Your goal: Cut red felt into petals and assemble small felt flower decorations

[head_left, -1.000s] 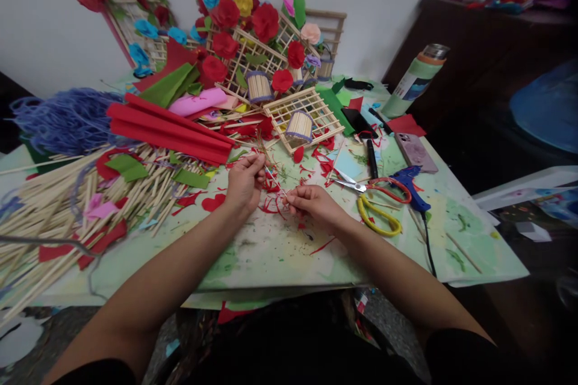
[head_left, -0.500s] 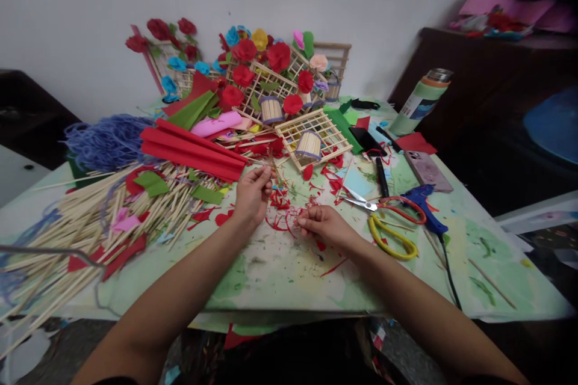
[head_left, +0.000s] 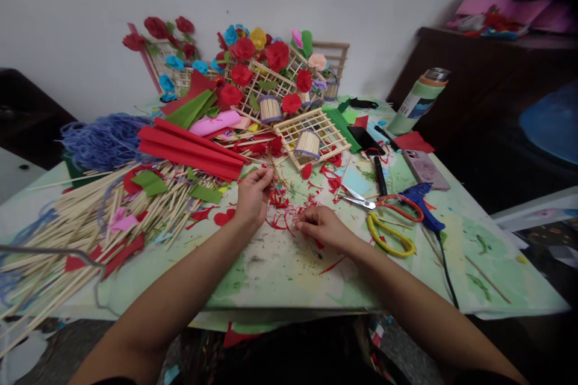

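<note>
My left hand (head_left: pixel 253 197) is closed in a pinch near the middle of the table, by thin brownish stems (head_left: pixel 271 159); whether they are in its fingers is too small to tell. My right hand (head_left: pixel 323 226) is also pinched, lower and to the right, over red paper scraps (head_left: pixel 282 216). Anything between its fingertips cannot be made out. Behind the hands lies a small stick lattice (head_left: pixel 334 132) with a half-round stick basket (head_left: pixel 307 144). Red and yellow-handled scissors (head_left: pixel 392 240) rest right of my right hand.
Sticks (head_left: pixel 76 222), blue yarn (head_left: pixel 106 141) and folded red paper (head_left: pixel 189 151) cover the left side. Lattices with paper flowers (head_left: pixel 277 56) lean at the back. On the right are a blue glue gun (head_left: pixel 424 204), a phone (head_left: pixel 424 169), a black pen (head_left: pixel 380 175) and a bottle (head_left: pixel 419 102).
The view has shifted very slightly. Both hands stay nearly in place, still pinched, with the right fingers a little more curled downward.
</note>
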Motion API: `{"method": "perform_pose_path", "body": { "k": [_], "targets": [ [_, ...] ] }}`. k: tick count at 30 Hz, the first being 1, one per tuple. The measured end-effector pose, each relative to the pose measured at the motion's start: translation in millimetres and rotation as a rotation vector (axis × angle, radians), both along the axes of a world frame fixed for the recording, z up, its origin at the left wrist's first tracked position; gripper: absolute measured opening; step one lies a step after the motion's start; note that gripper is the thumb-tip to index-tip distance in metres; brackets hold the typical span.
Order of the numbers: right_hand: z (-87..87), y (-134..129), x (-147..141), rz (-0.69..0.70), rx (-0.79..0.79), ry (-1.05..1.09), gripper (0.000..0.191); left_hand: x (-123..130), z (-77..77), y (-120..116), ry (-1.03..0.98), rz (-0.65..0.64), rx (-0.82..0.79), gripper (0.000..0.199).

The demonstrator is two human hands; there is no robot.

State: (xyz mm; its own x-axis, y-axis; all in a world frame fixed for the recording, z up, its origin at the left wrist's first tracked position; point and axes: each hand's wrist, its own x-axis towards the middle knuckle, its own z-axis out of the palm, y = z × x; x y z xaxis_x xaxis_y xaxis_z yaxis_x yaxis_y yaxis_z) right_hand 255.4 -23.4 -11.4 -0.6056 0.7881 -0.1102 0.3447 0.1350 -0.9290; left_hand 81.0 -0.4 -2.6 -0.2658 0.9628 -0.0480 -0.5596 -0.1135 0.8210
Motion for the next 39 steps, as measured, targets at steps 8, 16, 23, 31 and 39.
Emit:
{"method": "perform_pose_path", "body": {
  "k": [8, 16, 23, 31, 39],
  "targets": [
    [-1.2, -1.0, 0.8, 0.042, 0.091, -0.061, 0.016, 1.7, -5.9, 0.8, 0.021, -0.019, -0.002, 0.013],
    [9.5, 2.1, 13.4, -0.197, 0.412, -0.394, 0.018, -7.2, -1.6, 6.5, -0.022, 0.082, -0.097, 0.008],
    [13.9, 13.1, 30.1, -0.401, 0.552, -0.881, 0.026, -2.3, -1.6, 3.9, -0.079, -0.030, -0.157, 0.006],
    [8.4, 20.0, 39.5, -0.409, 0.551, -0.938, 0.022, 1.2, -4.3, 1.4, -0.078, -0.057, -0.160, 0.004],
    [1.7, 9.7, 19.3, -0.098, 0.206, -0.131, 0.033, 9.0, -4.6, -1.9, -0.011, -0.049, -0.120, 0.013]
  ]
}}
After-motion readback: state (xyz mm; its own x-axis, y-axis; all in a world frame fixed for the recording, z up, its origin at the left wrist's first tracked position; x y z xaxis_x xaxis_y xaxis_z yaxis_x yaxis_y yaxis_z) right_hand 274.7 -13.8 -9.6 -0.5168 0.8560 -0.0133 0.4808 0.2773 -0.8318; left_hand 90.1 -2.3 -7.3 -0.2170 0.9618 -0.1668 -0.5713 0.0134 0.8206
